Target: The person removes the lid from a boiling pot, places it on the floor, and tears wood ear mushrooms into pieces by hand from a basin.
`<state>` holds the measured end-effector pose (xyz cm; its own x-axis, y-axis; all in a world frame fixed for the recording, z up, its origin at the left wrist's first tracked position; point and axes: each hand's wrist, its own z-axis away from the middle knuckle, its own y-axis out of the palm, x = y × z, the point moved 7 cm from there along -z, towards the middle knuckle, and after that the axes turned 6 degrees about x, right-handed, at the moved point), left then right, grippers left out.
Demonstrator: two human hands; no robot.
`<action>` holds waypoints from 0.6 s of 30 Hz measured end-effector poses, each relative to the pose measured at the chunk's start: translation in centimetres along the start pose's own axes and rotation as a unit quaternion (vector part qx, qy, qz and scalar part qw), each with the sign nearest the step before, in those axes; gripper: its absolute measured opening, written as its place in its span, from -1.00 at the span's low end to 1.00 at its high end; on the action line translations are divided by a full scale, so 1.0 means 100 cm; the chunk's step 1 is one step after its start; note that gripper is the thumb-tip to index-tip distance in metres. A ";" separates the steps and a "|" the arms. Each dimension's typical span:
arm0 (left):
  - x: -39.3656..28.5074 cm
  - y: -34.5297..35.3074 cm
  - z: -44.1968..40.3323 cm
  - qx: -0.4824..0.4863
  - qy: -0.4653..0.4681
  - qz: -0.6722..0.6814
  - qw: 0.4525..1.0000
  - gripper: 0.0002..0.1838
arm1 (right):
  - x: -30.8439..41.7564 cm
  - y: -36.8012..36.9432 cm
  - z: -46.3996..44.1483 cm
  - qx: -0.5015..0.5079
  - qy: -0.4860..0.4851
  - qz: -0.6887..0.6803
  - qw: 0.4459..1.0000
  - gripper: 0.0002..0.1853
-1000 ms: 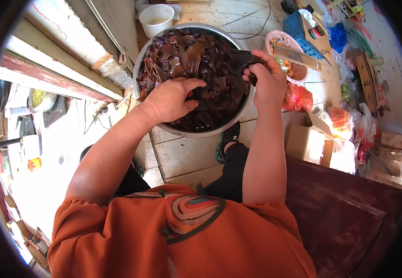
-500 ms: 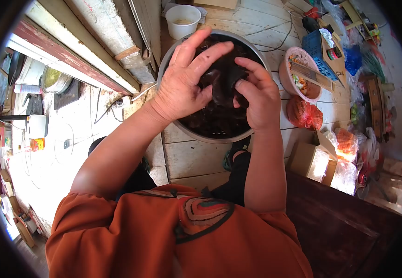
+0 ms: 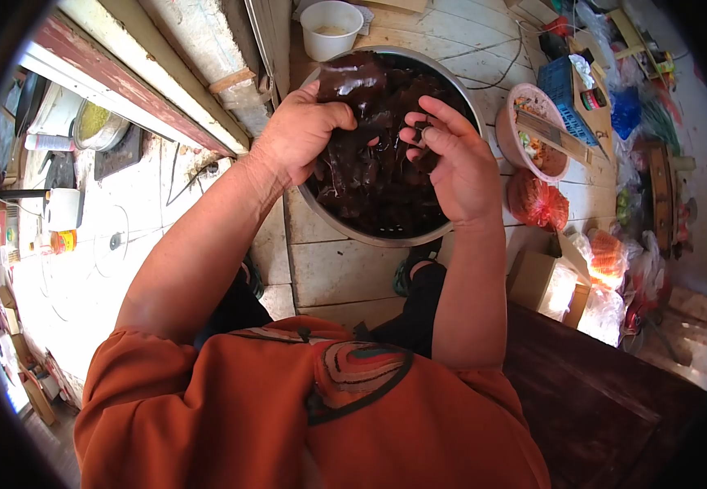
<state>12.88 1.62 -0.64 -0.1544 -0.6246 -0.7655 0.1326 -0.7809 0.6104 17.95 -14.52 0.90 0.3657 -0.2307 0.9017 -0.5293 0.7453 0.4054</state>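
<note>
A round metal colander (image 3: 384,241) on the floor holds many wet, dark brown wood ear mushrooms (image 3: 378,183). My left hand (image 3: 305,134) is closed at its left side, the thumb pressed on a large glossy wood ear piece (image 3: 355,80) raised over the rest. Over the right part of the colander, my right hand (image 3: 458,159) has its thumb and fingers curled together around a small dark scrap (image 3: 423,132), seemingly a bit of wood ear. Its palm side is partly in shadow.
Behind the colander stands a white tub (image 3: 331,31). To the right are a pink basin (image 3: 507,134) with food scraps and a wooden slat, a red plastic bag (image 3: 537,200), a blue crate (image 3: 564,94) and a cardboard box (image 3: 530,277). A door frame (image 3: 158,90) rises at left.
My hands have moved apart. The left turned from spread fingers to a closed hold on a large wood ear piece, while the right drew away slightly with a small dark scrap.
</note>
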 end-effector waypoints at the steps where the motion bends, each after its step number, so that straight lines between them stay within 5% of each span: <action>1: 0.002 -0.001 0.001 -0.021 0.007 -0.024 0.999 -0.58 | -0.003 -0.002 -0.001 -0.008 0.009 -0.066 0.998 -0.52; 7: 0.008 -0.004 0.005 -0.071 -0.027 -0.072 0.995 -0.58 | -0.008 -0.005 -0.004 -0.005 -0.028 -0.016 0.999 -0.53; 14: 0.019 0.013 0.011 -0.020 -0.119 0.080 0.989 -0.69 | 0.001 0.015 0.003 -0.003 -0.120 0.092 0.988 -0.48; 17: 0.027 0.018 0.009 0.045 -0.115 -0.024 0.992 -0.57 | 0.005 0.024 0.007 -0.002 -0.199 0.246 0.949 -0.45; 18: 0.023 0.017 0.011 0.031 -0.102 -0.113 0.988 -0.74 | 0.004 0.025 0.008 -0.002 -0.199 0.245 0.949 -0.45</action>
<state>11.69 -1.16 -1.14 -0.3676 -0.4170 -0.8312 0.0129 -0.8960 0.4438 16.16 -13.21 2.36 -0.2416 -0.0726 0.9677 -0.5586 0.8258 -0.0775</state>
